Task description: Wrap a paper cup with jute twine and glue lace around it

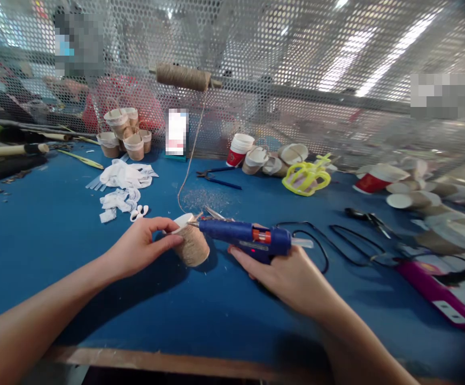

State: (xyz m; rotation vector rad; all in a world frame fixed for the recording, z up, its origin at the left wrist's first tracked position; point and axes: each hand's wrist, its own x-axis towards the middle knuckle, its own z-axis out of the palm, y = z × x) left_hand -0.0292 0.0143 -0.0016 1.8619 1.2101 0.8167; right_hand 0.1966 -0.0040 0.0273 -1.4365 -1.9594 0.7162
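Observation:
My left hand pinches the rim of a paper cup wrapped in brown twine, tilted on its side with its white mouth toward the upper left. In my right hand is a blue hot glue gun, a clear glue stick poking from its back end. Its metal nozzle meets the cup near the rim, though I cannot tell whether it touches. A strand of twine runs down from a spool to the cup. Scissors lie partly hidden behind the glue gun.
Small twine-handled baskets stand stacked at the back left, near white lace. Blue-handled pliers, paper cups and a yellow crown-shaped basket sit farther back. A black cord and a purple power strip lie right.

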